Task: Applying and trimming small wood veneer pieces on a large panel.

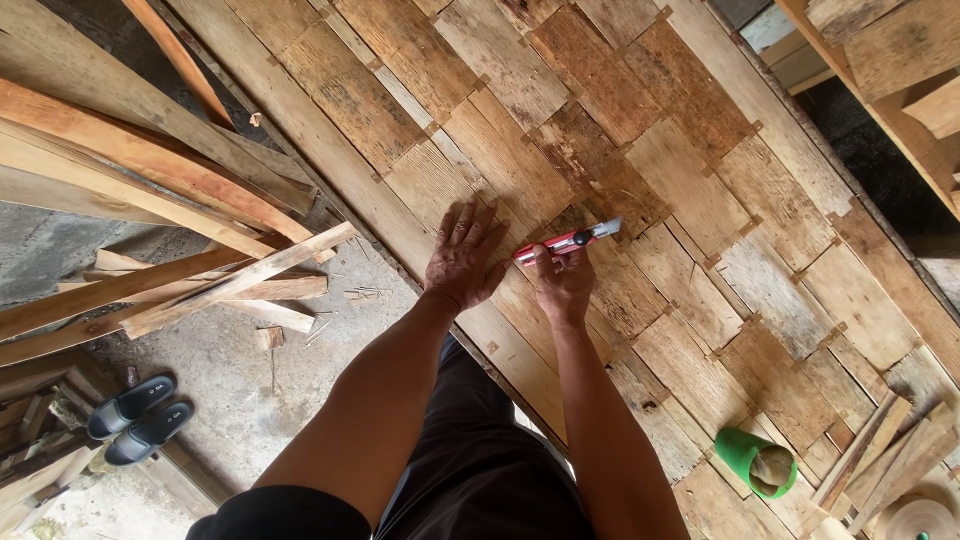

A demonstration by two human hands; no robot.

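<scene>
A person's left hand [464, 255] is pressing flat, fingers spread, on a woven wooden panel [640, 150], while the right hand [563, 283] beside it is gripping a red utility knife [568, 241] over the strips.

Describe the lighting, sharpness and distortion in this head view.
Head view: soft, even daylight with no glare; the left hand, right hand and red utility knife are sharp; dark shadow in the top right corner; wide-angle lens bows the woven wood panel toward the edges.
</scene>
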